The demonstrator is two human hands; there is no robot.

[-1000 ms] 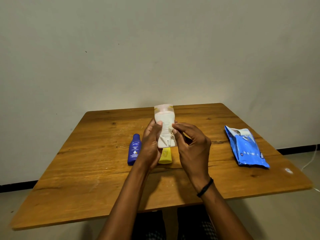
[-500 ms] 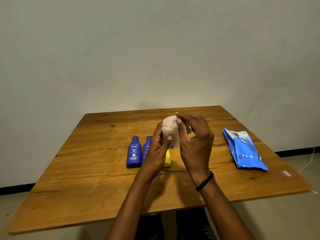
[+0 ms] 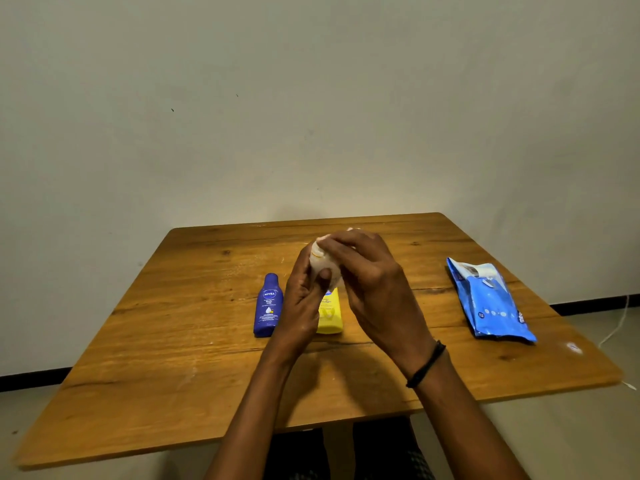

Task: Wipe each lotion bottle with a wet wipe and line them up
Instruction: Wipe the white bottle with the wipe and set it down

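Note:
A white lotion bottle (image 3: pixel 323 263) is held above the middle of the wooden table (image 3: pixel 173 358). My left hand (image 3: pixel 303 299) grips its lower part, with the thumb across the front. My right hand (image 3: pixel 372 289) curls over the bottle's top and right side. A scrap of white wet wipe (image 3: pixel 350 230) pokes out above its knuckles. Lying flat on the table below my hands are a dark blue lotion bottle (image 3: pixel 268 306) and a yellow bottle (image 3: pixel 330 315); my left hand hides the gap between them.
A blue pack of wet wipes (image 3: pixel 491 303) lies near the table's right edge. A small white sticker (image 3: pixel 573 347) sits by the front right corner. A plain wall stands close behind the table.
The white bottle has tipped from upright toward me and come lower. My right hand has moved from its side up over its top. A second blue bottle seen a moment ago is now hidden.

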